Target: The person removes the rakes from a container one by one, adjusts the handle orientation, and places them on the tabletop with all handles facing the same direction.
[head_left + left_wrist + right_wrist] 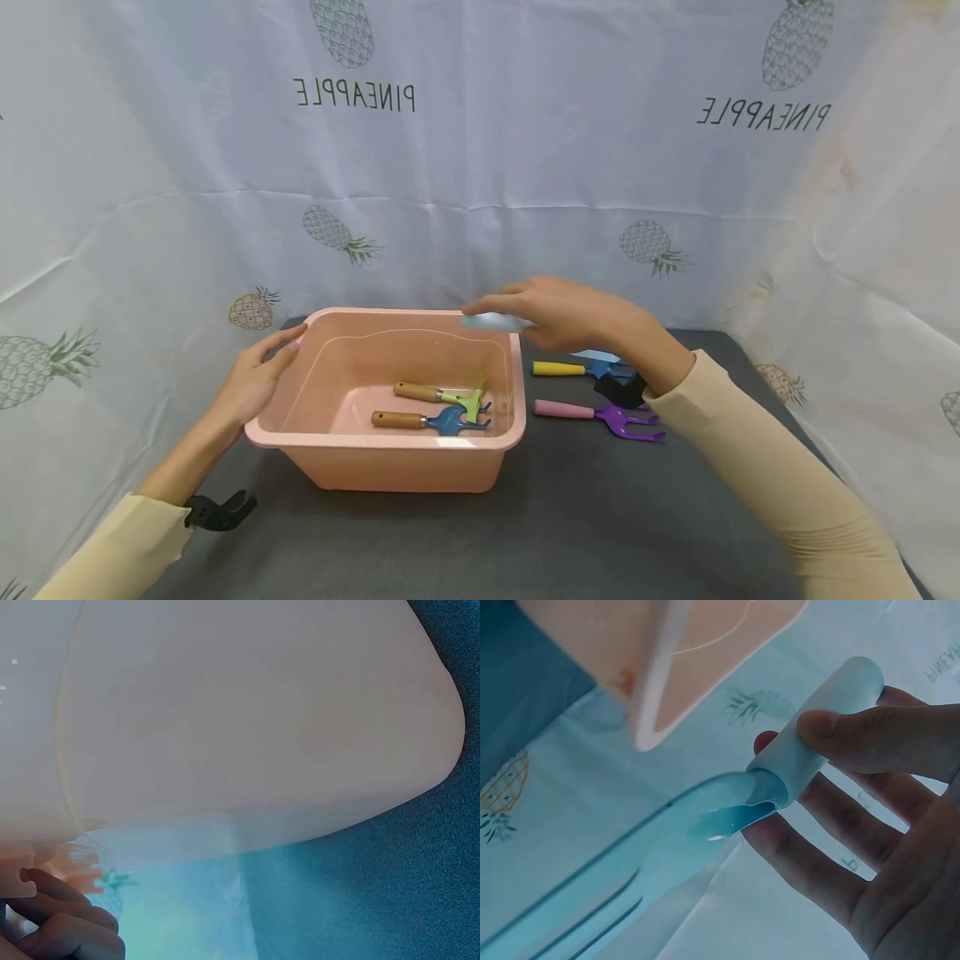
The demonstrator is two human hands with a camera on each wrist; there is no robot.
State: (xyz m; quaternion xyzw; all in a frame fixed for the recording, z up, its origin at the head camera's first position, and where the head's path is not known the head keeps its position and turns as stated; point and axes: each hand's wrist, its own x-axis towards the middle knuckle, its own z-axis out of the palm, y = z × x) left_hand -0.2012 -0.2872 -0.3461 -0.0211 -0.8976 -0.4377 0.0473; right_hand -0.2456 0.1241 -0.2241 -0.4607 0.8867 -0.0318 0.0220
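My left hand (251,383) grips the left rim of a pink plastic tub (397,467). In the left wrist view its curled fingers (71,930) show at the lower left corner beside the tub wall. Over the tub's back right corner, my right hand (562,312) holds a garden trowel (491,322) by its pale handle. The right wrist view shows the thumb and fingers around that handle, with the light blue grooved blade (630,862) pointing away from the hand. Inside the tub lie a green-headed hand tool (416,391) and a blue hand fork (397,419), both wooden-handled.
Right of the tub on the dark table (600,517) lie a purple hand fork (562,409) with a pink handle and a blue tool with a yellow handle (558,368). The right forearm partly covers them. A pineapple-print cloth (480,150) hangs behind and at both sides.
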